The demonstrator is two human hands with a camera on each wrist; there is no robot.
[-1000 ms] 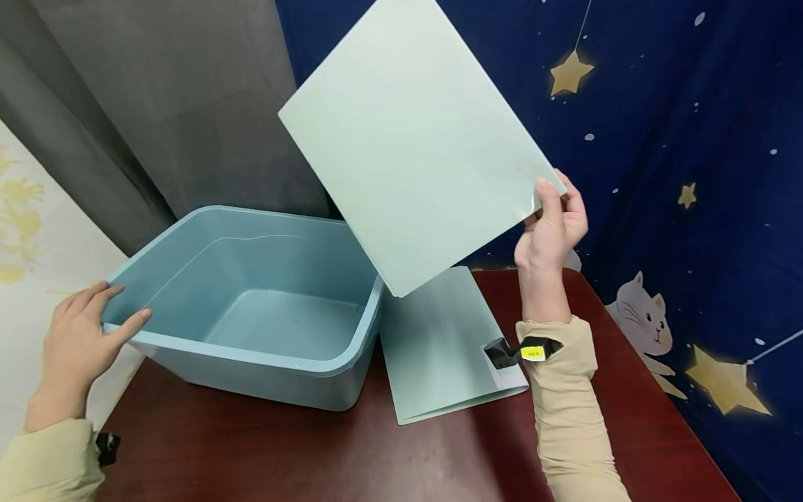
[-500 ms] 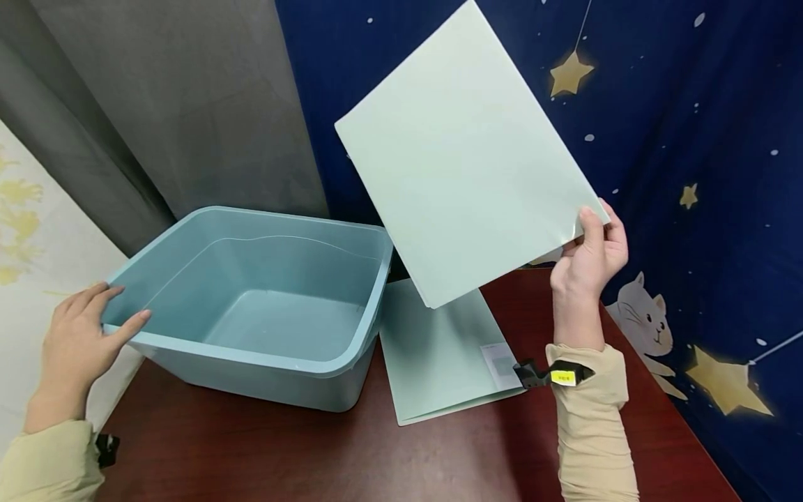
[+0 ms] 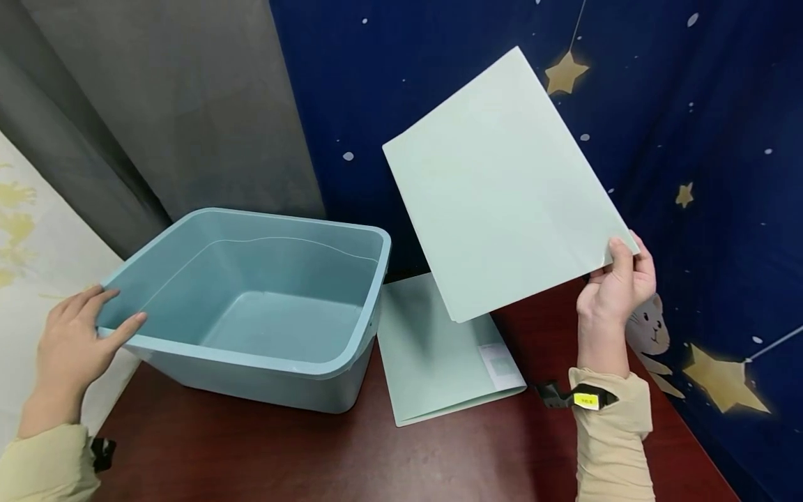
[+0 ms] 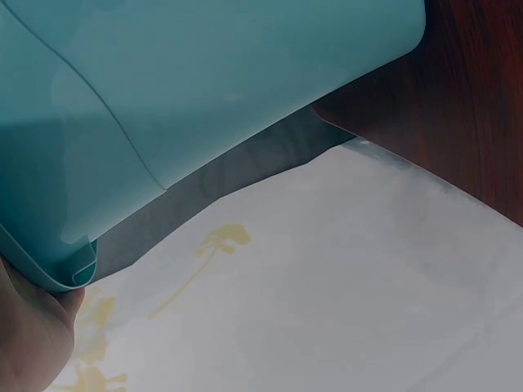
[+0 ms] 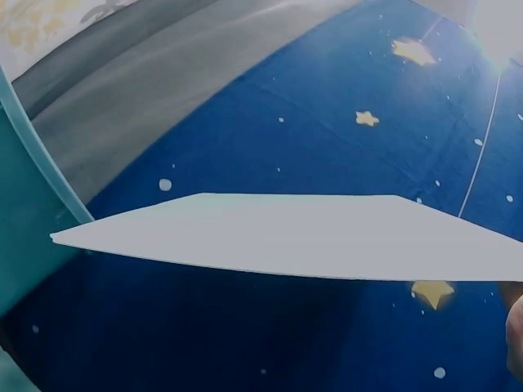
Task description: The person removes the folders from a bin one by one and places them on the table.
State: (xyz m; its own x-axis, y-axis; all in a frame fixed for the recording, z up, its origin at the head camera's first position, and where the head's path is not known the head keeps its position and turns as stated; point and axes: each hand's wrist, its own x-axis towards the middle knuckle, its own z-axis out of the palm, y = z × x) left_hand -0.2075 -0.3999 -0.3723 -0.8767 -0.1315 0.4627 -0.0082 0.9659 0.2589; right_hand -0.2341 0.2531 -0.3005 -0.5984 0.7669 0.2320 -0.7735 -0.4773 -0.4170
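My right hand (image 3: pixel 617 286) pinches the lower right corner of a pale green file folder (image 3: pixel 511 188), thumb on the near face. The folder is held up, tilted, above the table; in the right wrist view the folder (image 5: pixel 286 237) looks foreshortened, with part of the hand (image 5: pixel 515 339) at the edge. A second pale green folder (image 3: pixel 439 355) with a white label lies on the table, partly hidden behind the held one. My left hand (image 3: pixel 72 348) grips the left corner of a blue plastic tub (image 3: pixel 251 376), fingertips over the rim. Nothing is seen inside the tub.
The dark red wooden table (image 3: pixel 301 460) carries the tub at left and the lying folder beside it. Behind hang a grey curtain (image 3: pixel 176 104) and a blue star-patterned curtain (image 3: pixel 721 265). A white patterned surface (image 3: pixel 44 237) is at the far left.
My right hand has moved right and down with the held folder, away from above the tub. More of the tub's right rim now shows. My left hand stays on the tub.
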